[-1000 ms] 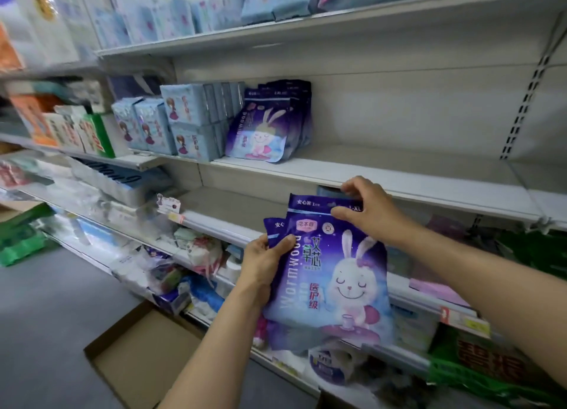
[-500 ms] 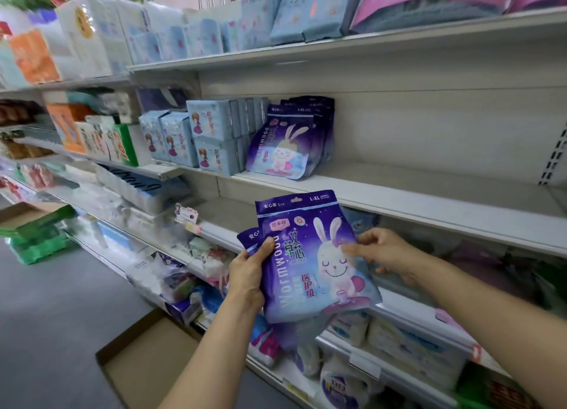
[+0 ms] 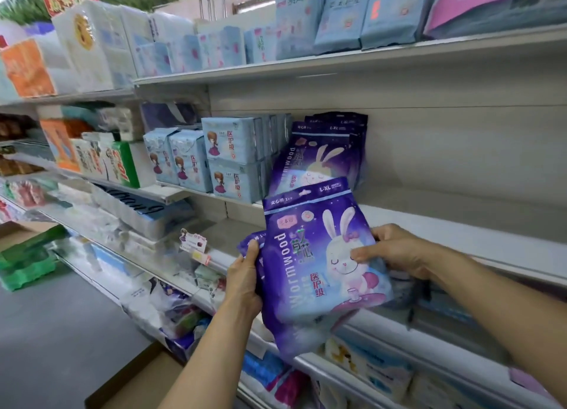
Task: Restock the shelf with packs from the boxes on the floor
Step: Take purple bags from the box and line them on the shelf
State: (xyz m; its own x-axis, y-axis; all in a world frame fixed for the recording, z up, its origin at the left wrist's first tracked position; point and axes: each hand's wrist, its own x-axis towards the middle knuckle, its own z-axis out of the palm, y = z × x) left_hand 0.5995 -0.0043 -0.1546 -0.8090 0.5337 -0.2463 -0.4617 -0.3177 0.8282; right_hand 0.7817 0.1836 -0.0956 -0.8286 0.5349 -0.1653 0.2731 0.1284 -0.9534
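I hold a small stack of purple rabbit packs (image 3: 310, 273) upright in front of the shelves. My left hand (image 3: 244, 281) grips the stack's left edge, thumb on the front. My right hand (image 3: 395, 250) grips the right edge, thumb across the rabbit picture. The stack's top reaches the front lip of the white middle shelf (image 3: 460, 230). On that shelf stands a row of the same purple packs (image 3: 325, 154), leaning against the back panel. To their right the shelf board is bare.
Light blue packs (image 3: 233, 160) are stacked left of the purple row. An open cardboard box (image 3: 138, 384) lies on the grey floor below my left arm. Lower shelves (image 3: 383, 332) hold mixed packs; a top shelf (image 3: 337, 59) carries blue and pink packs.
The stack has risen from the lower shelf level up to the middle shelf's edge. My right hand slid from the pack's top corner down to its right side. The view tilted upward.
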